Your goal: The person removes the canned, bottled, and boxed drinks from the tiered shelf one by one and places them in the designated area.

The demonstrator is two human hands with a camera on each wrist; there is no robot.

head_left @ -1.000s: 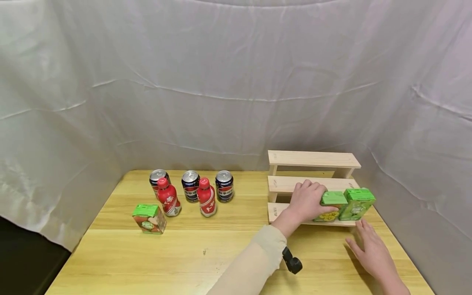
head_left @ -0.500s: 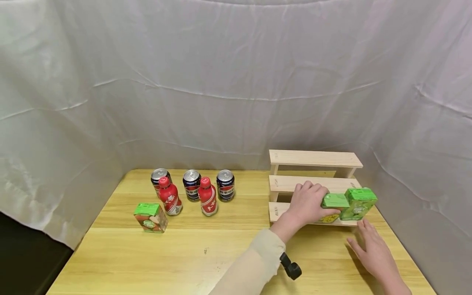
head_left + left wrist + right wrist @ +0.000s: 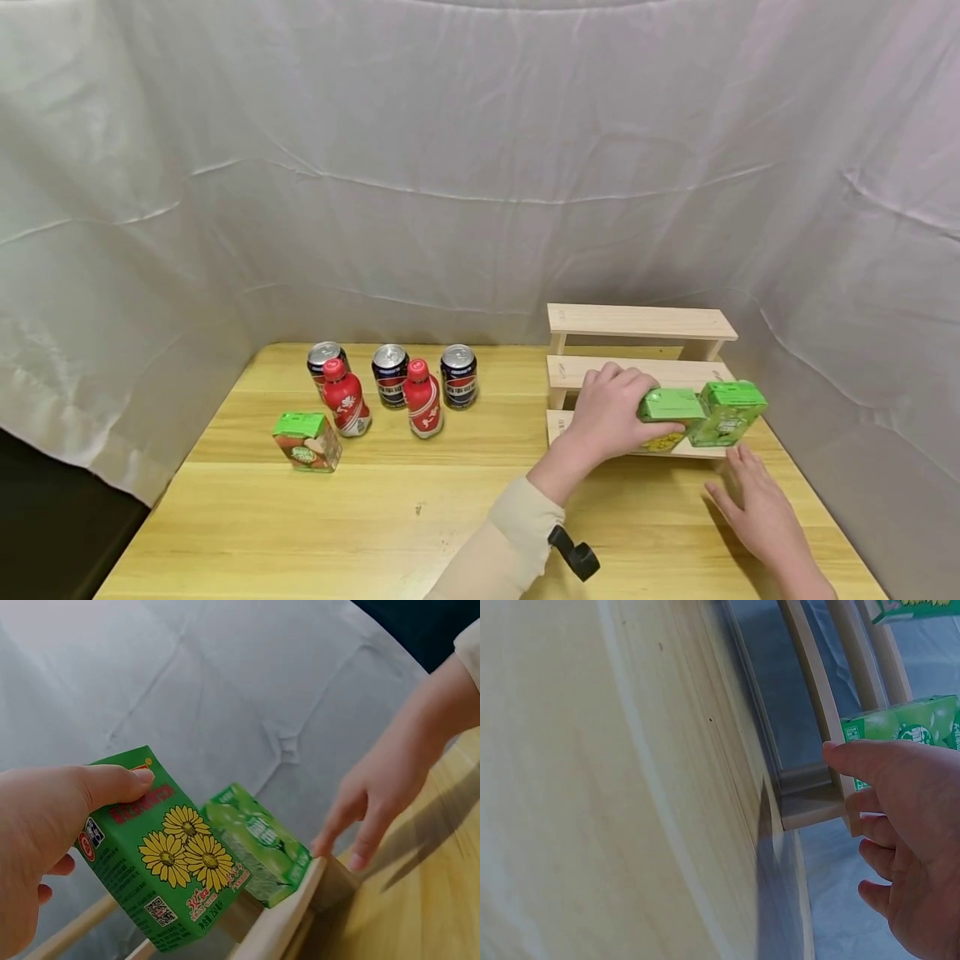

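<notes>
My left hand (image 3: 611, 412) grips a green drink carton (image 3: 176, 851) with yellow flowers on its front, thumb across the face. The carton is tilted in the left wrist view, close over the lowest tier of a wooden three-tier shelf (image 3: 641, 321). To its right, another green carton with pictured green fruit (image 3: 726, 417) stands on that tier's right end. My right hand (image 3: 761, 517) holds nothing; its fingertips (image 3: 831, 747) are right at the front edge of the shelf's right end, beside the fruit carton.
On the table's left side stand dark blue cans (image 3: 458, 379), two red bottles (image 3: 423, 400) and a green-topped carton (image 3: 307, 442). Grey cloth (image 3: 480, 183) hangs around the back and sides of the wooden table (image 3: 337, 533).
My left hand has shifted slightly left with the flower carton, which now sits a little farther left. The right hand has stayed at the shelf's edge.
</notes>
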